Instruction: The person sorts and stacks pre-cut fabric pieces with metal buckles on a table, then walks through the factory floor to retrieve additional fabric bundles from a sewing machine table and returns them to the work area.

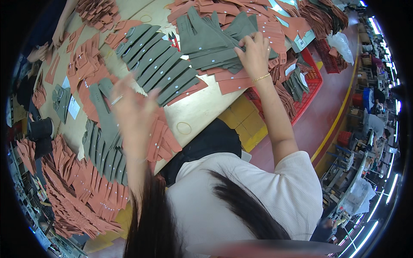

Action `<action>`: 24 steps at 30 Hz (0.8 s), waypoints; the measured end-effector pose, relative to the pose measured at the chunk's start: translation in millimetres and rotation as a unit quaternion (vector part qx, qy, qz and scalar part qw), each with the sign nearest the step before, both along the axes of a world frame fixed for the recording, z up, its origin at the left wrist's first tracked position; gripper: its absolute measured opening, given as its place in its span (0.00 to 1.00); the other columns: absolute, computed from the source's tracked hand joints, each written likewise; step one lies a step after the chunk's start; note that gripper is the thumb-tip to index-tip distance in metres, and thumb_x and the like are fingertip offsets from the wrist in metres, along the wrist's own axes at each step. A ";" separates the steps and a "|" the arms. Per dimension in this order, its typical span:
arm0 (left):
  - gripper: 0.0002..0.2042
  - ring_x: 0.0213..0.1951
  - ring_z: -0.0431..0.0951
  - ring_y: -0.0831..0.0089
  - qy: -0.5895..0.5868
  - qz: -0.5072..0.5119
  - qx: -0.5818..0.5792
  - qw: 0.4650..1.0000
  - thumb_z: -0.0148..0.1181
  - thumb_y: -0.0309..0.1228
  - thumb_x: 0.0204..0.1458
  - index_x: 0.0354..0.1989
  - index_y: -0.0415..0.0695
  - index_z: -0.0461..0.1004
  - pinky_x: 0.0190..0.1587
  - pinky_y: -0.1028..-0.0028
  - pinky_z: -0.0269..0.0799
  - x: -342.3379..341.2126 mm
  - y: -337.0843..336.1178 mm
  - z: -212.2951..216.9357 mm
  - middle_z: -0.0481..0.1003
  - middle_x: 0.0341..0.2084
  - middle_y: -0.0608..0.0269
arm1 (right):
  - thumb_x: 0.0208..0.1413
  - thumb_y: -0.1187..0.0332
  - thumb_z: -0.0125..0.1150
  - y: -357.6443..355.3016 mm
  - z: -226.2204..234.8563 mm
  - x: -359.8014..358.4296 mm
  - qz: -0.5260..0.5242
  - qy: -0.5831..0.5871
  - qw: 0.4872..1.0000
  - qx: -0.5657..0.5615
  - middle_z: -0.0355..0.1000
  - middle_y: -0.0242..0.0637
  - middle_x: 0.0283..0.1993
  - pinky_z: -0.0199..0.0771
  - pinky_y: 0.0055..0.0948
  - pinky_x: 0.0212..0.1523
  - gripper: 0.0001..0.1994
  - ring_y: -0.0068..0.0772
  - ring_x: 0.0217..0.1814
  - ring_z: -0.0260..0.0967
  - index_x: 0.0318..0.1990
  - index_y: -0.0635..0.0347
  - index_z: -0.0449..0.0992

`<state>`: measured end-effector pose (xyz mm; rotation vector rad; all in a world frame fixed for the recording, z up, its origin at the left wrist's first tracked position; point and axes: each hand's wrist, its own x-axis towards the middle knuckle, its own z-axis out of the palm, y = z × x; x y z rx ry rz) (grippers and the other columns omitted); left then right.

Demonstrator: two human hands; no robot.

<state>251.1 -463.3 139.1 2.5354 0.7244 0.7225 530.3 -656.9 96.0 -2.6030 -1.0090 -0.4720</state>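
Observation:
My right hand (pixel 256 53), with a gold bracelet at its wrist, bends its fingers down onto a pile of dark green flat cut pieces (pixel 204 41). Thumb and forefinger come together at the pile's right side, at a green piece; the exact grip is partly hidden. Motion smears my left hand (pixel 133 112), so its fingers cannot be read clearly. It is over the left part of the table, between a fanned row of green strap-like pieces (pixel 159 64) and a longer green piece (pixel 103 112). Reddish-brown pieces (pixel 161 137) lie beside and under it.
Red-handled snips (pixel 174 39) lie on the pale table (pixel 193 112) behind the green row. A red plastic crate (pixel 307 101) holding pieces stands at the right. More reddish-brown stacks (pixel 77 189) are at the left. Another person's hand (pixel 58 38) is at the far left.

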 end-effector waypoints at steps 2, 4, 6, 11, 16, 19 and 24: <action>0.34 0.57 0.66 0.47 -0.021 -0.136 0.011 0.990 0.71 0.38 0.42 0.59 0.42 0.66 0.60 0.58 0.62 70.1 -24.9 -18.9 0.65 0.57 0.45 | 0.41 0.67 0.71 1.5 5.3 3.6 0.031 -0.013 0.999 -0.014 0.67 0.34 0.40 0.65 0.41 0.47 0.10 0.42 0.47 0.64 0.30 0.56 0.77; 0.36 0.59 0.63 0.45 0.003 -0.205 -0.019 0.979 0.72 0.39 0.41 0.61 0.44 0.65 0.62 0.56 0.60 133.8 -41.9 -38.1 0.61 0.60 0.46 | 0.43 0.66 0.70 2.7 8.2 8.4 0.067 -0.029 0.997 -0.037 0.67 0.34 0.39 0.68 0.39 0.46 0.08 0.41 0.46 0.66 0.27 0.57 0.77; 0.38 0.61 0.61 0.45 -0.011 -0.215 0.017 0.976 0.73 0.40 0.39 0.62 0.46 0.63 0.62 0.56 0.59 171.6 -49.9 -53.7 0.60 0.62 0.47 | 0.43 0.65 0.70 2.6 9.4 13.3 0.077 -0.008 0.996 -0.040 0.68 0.36 0.39 0.69 0.38 0.45 0.08 0.40 0.45 0.67 0.28 0.57 0.78; 0.34 0.62 0.60 0.50 -0.002 -0.305 0.099 0.947 0.73 0.41 0.36 0.56 0.49 0.69 0.61 0.56 0.60 216.1 -33.6 -73.4 0.62 0.61 0.54 | 0.48 0.65 0.66 5.5 12.6 28.9 0.118 0.151 0.981 0.028 0.69 0.42 0.39 0.73 0.41 0.41 0.10 0.44 0.39 0.72 0.29 0.63 0.77; 0.20 0.56 0.67 0.57 0.018 -0.394 0.049 0.918 0.70 0.38 0.39 0.42 0.47 0.74 0.55 0.58 0.64 231.0 -3.1 -66.7 0.72 0.50 0.63 | 0.53 0.61 0.64 -1.2 15.9 46.8 0.103 0.442 0.873 0.178 0.71 0.43 0.38 0.74 0.36 0.42 0.13 0.40 0.41 0.76 0.35 0.64 0.78; 0.15 0.53 0.70 0.59 0.031 -0.419 0.016 0.908 0.69 0.34 0.40 0.36 0.44 0.74 0.52 0.62 0.67 229.7 4.1 -53.6 0.75 0.43 0.62 | 0.52 0.59 0.65 -20.1 6.9 42.6 0.074 0.235 0.967 0.069 0.74 0.46 0.38 0.74 0.37 0.43 0.16 0.44 0.43 0.76 0.38 0.65 0.77; 0.15 0.58 0.69 0.59 0.119 -0.406 -0.060 0.904 0.69 0.29 0.40 0.37 0.43 0.74 0.56 0.63 0.66 226.1 18.0 -32.0 0.75 0.46 0.59 | 0.50 0.57 0.66 -14.5 -15.6 25.4 0.066 0.282 0.956 0.042 0.76 0.51 0.38 0.73 0.39 0.43 0.20 0.51 0.42 0.75 0.44 0.64 0.75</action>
